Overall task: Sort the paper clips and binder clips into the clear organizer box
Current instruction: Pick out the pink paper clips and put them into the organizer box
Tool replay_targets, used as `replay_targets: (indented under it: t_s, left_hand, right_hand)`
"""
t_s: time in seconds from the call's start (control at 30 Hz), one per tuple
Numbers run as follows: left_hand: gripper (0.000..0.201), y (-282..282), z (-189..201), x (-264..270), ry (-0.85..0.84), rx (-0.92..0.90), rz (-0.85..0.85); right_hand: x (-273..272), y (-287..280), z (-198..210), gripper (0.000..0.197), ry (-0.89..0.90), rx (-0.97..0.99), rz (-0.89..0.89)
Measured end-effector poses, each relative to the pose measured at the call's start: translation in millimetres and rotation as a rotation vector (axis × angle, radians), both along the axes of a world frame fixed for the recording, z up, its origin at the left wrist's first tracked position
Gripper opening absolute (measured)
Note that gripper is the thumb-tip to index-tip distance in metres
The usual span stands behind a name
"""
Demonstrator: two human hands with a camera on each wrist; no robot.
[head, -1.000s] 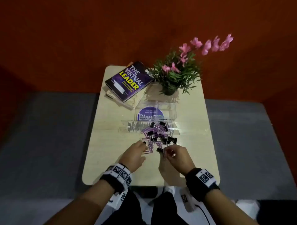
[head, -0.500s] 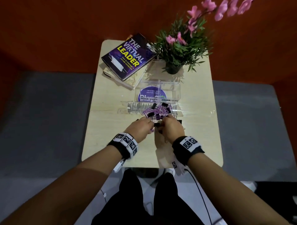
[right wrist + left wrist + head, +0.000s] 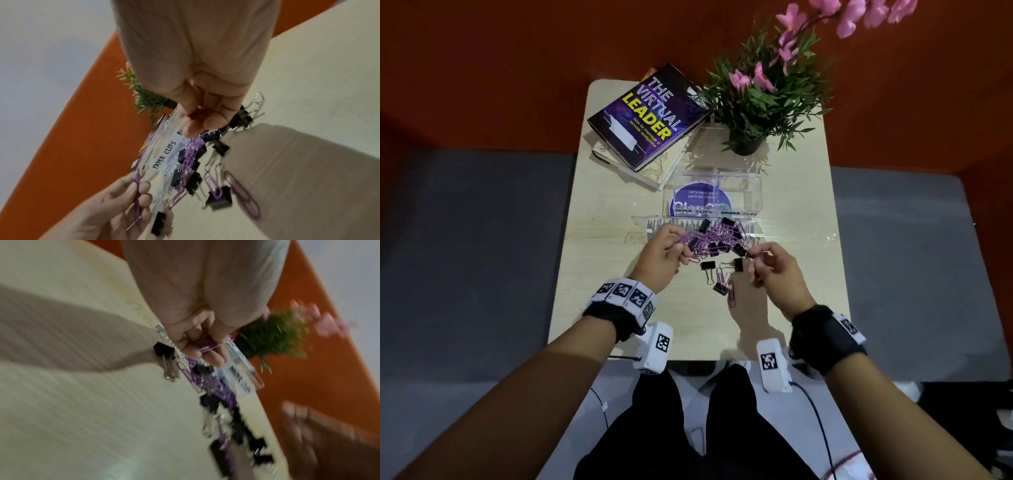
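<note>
The clear organizer box (image 3: 751,192) stands mid-table, with its compartments labelled PAPER CLIPS (image 3: 164,155) and BINDER CLIPS. In front of it lies a tangled pile of clips (image 3: 719,238), purple paper clips mixed with black binder clips. At the pile's left edge my left hand (image 3: 678,245) pinches a purple paper clip (image 3: 684,239) (image 3: 207,347) (image 3: 136,186). On the right edge my right hand (image 3: 753,262) (image 3: 195,125) has its fingertips pinched at a black binder clip (image 3: 739,250). Several more clips (image 3: 722,284) lie scattered nearer me.
A stack of books (image 3: 647,113) sits at the table's back left, and a potted plant (image 3: 746,144) with pink flowers at the back right. The box's clear lid (image 3: 650,224) lies flat under the pile. Beyond the small table (image 3: 599,274) is grey floor.
Half a second ago both hands met over the pile. They have now drawn apart, the left carrying off a purple paper clip, the right staying at a binder clip.
</note>
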State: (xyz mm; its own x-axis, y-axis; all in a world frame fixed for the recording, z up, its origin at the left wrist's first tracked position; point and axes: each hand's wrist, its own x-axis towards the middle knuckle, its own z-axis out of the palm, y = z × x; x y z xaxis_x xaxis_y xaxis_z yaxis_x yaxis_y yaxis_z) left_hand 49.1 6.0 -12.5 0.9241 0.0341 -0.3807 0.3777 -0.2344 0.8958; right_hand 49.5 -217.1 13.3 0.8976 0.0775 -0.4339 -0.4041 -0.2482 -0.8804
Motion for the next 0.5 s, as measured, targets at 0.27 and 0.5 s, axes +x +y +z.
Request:
replay_targets:
  t_s: [0.27, 0.5]
  left_hand:
    - [0.026, 0.6, 0.5, 26.8, 0.113, 0.496, -0.143]
    - [0.025, -10.9, 1.9, 33.9, 0.066, 0.684, -0.257]
  right_hand:
    - [-47.5, 18.6, -21.8, 0.022, 0.072, -0.659, 0.187]
    - [-41.8, 31.4, -24.9, 0.010, 0.140, -0.654, 0.174]
